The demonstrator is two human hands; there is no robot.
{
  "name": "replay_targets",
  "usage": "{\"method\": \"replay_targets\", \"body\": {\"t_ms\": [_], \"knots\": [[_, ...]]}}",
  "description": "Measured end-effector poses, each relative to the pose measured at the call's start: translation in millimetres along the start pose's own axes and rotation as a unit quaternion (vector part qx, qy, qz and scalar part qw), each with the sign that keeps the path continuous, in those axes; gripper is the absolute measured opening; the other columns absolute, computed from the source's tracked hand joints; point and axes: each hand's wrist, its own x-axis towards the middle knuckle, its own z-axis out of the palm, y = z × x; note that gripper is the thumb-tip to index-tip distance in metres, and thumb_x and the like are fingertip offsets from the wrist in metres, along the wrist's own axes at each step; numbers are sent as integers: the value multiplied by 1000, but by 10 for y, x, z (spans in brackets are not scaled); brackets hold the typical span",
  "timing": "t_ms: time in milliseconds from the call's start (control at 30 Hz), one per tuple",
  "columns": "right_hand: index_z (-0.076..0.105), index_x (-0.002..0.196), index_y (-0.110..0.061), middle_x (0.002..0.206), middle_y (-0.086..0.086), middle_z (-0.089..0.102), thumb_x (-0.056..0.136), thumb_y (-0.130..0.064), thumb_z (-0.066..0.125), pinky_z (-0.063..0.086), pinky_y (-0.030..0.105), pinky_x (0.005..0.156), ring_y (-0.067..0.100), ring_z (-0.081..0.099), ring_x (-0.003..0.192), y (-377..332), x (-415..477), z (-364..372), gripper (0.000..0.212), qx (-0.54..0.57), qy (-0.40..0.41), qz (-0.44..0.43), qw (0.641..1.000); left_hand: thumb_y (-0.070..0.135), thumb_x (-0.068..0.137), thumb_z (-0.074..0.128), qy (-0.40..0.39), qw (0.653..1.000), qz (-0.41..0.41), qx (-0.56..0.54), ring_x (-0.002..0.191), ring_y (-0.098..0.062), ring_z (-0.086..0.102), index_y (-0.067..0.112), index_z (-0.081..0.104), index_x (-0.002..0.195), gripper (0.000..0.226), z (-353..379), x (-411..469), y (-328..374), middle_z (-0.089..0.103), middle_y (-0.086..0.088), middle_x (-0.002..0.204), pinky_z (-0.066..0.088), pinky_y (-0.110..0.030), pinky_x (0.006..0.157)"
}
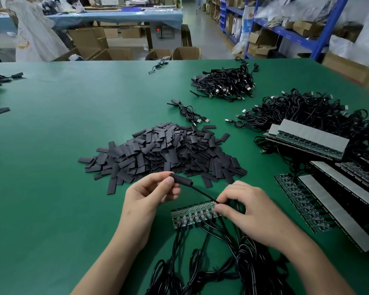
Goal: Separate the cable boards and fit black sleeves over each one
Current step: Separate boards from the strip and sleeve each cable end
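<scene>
While the left hand (151, 193) pinches 1 sleeved board (180, 179) aloft, the right hand (250, 210) pinches its cable (203, 193) taut, seemingly to check the fit.

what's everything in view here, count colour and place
table: one, green, foreground
loose sleeves: one heap, black, table centre
board strip: one, green, under the hands
panel stacks: several, green with grey backing, right edge
cable tangle: one, black, behind the panels
cable pile: one, black, far side
cable bundle: one, black, beyond the heap
cardboard boxes: several, brown, floor beyond
left hand: pinches one black sleeved board
right hand: fingers pinch its cable
</scene>
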Motion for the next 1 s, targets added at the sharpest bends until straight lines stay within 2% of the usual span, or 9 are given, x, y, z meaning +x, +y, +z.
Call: {"method": "replay_targets", "body": {"t_ms": [133,300,500,600,667,733,867,933,1000], "knots": [[76,82,-35,96,-15,72,91,-37,72,50,31,93,6,68,100,1,-13,-71,10,124,65,12,990,36,84,76,-36,977,61,200,85,-13,73,24,77,108,27,-33,-10,-8,78,0,99,56,-20,76],[77,92,-30,84,5,76,92,-38,63,58,31,92,15,74,91,43,-18,-151,16,271,168,-2,948,79,79,59,-168,807,146,547,110,6,52,40,73,118,57,-38,-64,-54,62,27,109,43,-23,98],[76,96,-35,84,0,76,99,-30,63,60,40,86,12,74,93,84,83,-214,14,208,224,48,951,97,68,50,-185,760,139,607,108,5,44,47,68,122,75,-99,-82,15,47,28,105,39,-25,98],[75,90,-40,82,-16,75,100,-30,64,54,23,65,3,69,72,11,324,-322,17,101,235,56,965,98,65,52,-202,756,131,609,108,7,43,49,65,123,77,-138,-96,78,45,28,105,39,-22,97],[75,91,-37,75,-18,73,99,-33,65,36,10,45,1,55,46,-46,601,-419,14,43,239,51,969,93,67,56,-210,751,132,611,108,6,43,48,65,123,72,-139,-96,96,45,28,105,40,-21,97],[78,93,-27,72,-14,72,100,-30,66,31,10,38,1,46,38,-70,972,-529,14,1,243,38,969,84,71,60,-214,753,134,608,109,5,44,46,64,122,64,-127,-99,83,45,28,106,41,-23,98],[79,103,-18,88,-1,78,101,-28,66,49,14,64,-4,58,57,-144,1943,-776,16,-100,231,0,968,70,76,64,-208,765,137,594,108,3,47,43,63,117,49,-109,-83,66,50,27,107,42,-26,97],[76,119,-15,113,5,77,100,-34,67,55,36,95,15,71,95,-241,2409,-883,28,-145,201,6,969,65,77,66,-203,777,133,581,108,1,50,42,63,114,43,-111,-77,65,53,26,106,43,-27,96],[69,132,-14,133,5,70,100,-40,65,47,37,108,23,64,121,-363,2679,-929,42,-163,180,20,970,60,77,69,-201,790,126,565,107,3,53,41,63,112,41,-119,-69,60,58,26,106,43,-27,96]]}}
